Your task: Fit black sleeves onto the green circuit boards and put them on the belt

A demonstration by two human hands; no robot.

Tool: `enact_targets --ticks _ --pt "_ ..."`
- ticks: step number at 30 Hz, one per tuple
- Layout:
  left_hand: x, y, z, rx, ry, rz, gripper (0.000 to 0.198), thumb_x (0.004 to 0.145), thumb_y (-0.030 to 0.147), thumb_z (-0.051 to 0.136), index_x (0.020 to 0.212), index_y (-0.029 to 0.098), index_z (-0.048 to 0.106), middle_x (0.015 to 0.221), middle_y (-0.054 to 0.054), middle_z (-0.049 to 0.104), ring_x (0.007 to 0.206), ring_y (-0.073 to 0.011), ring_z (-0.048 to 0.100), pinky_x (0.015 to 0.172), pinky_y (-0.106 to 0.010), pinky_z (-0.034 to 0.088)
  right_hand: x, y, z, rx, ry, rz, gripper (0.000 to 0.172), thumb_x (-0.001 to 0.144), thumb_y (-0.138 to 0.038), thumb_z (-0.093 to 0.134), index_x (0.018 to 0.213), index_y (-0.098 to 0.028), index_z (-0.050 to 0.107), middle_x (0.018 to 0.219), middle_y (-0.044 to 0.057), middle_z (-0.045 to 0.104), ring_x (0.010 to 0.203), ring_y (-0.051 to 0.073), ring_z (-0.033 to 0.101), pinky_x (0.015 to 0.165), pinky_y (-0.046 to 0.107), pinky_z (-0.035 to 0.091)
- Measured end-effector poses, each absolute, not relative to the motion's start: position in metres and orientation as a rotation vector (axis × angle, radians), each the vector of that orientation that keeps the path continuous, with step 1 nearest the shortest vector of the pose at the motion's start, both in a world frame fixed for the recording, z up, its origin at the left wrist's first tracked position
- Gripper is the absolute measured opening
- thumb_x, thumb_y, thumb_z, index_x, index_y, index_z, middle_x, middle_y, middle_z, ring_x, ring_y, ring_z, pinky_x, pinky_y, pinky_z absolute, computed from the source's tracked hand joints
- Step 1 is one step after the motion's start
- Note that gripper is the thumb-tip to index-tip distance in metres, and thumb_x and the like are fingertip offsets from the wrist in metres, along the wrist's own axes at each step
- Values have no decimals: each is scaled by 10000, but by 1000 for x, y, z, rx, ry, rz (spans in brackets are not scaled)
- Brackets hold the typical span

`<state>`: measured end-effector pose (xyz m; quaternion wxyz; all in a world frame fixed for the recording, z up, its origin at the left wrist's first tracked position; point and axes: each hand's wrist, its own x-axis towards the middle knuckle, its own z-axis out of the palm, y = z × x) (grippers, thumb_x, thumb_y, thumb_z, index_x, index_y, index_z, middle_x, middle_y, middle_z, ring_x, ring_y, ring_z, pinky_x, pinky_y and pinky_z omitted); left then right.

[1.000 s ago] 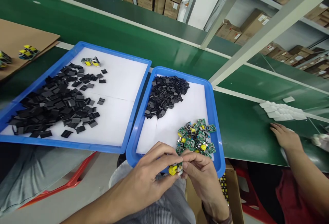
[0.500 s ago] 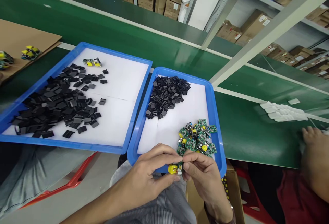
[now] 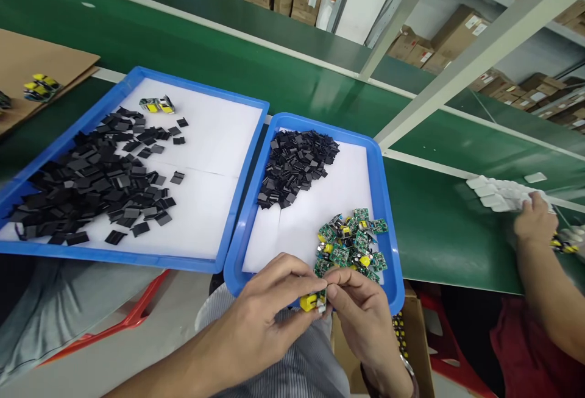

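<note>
My left hand (image 3: 274,309) pinches a small circuit board (image 3: 313,302) with a yellow part on it, held over the near edge of the right blue tray (image 3: 234,258). From the other side, my right hand (image 3: 359,306) closes its thumb and forefinger at the board's edge; whether a small piece sits between those fingertips is hidden. Just beyond my hands lies a heap of green circuit boards (image 3: 350,242) with yellow parts. Farther up the same tray is a pile of small black pieces (image 3: 297,163).
The left blue tray (image 3: 247,166) holds many black folded pieces (image 3: 100,178) and a board with yellow parts (image 3: 158,104). Cardboard (image 3: 41,63) lies at far left. On the right, a co-worker's hand (image 3: 535,218) is at white pieces (image 3: 496,192). A slanted post (image 3: 466,50) rises behind.
My hands keep hold of the board, which has tilted slightly. The co-worker's hand at right has reached forward onto the white pieces. The view has shifted slightly.
</note>
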<state>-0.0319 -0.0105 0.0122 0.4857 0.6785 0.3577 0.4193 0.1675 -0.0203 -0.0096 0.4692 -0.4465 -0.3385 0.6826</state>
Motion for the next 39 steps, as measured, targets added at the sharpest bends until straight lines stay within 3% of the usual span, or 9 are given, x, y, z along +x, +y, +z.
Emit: enact_targets --ticks 6,13,16,19,26,31,34,39 --pt "-29 -8 6 1576 909 1018 478 929 48 713 1329 305 665 1119 -28 634 1043 -165 668 902 -311 584 162 -19 -10 -1131 -822 1555 62 871 -290 854 905 -241 840 831 21 751 638 120 686 587 215 610" --pt "-31 -8 5 1577 967 1043 479 917 11 697 1290 311 674 1104 -17 656 1026 -157 680 893 -290 584 160 -22 -5 -1185 -1087 1229 89 901 -190 807 955 -252 841 871 40 757 843 154 721 754 223 620" --pt "-30 -8 3 1595 894 1097 482 935 -10 661 1306 296 674 1112 -39 677 1068 -176 681 912 -311 597 160 -20 -7 -1175 -961 1403 25 883 -227 833 907 -234 837 830 25 741 698 118 704 640 190 610" --pt "-28 -8 1 1616 862 1138 515 929 -32 654 1329 293 667 1117 -47 684 1099 -184 676 931 -318 601 159 -18 -11 -1139 -696 1649 106 821 -296 895 850 -215 833 754 3 722 528 74 641 497 158 563" --pt "-30 -10 11 1653 930 1055 459 937 2 664 1300 281 681 1162 -53 641 1075 -172 685 922 -290 599 163 -16 -8 -1126 -745 1615 94 799 -253 914 845 -227 836 838 16 741 676 115 702 599 197 621" --pt "-33 -10 20 1680 845 971 453 989 16 583 1352 279 652 1217 -71 628 1118 -173 668 989 -316 581 168 -20 -4 -1052 -793 1670 38 863 -224 857 869 -230 820 819 2 722 605 98 698 565 191 603" --pt "-32 -10 18 1670 808 1026 477 981 -1 583 1365 276 646 1167 -67 652 1118 -178 663 973 -323 587 165 -25 -7 -1047 -811 1629 29 887 -225 833 876 -229 807 808 -4 703 555 93 680 537 205 593" --pt "-30 -12 11 1592 883 1089 445 917 -3 677 1286 244 692 1082 -51 690 1027 -175 696 897 -310 606 162 -31 -9 -1103 -936 1452 60 909 -184 809 935 -238 811 807 2 693 639 115 709 605 223 611"
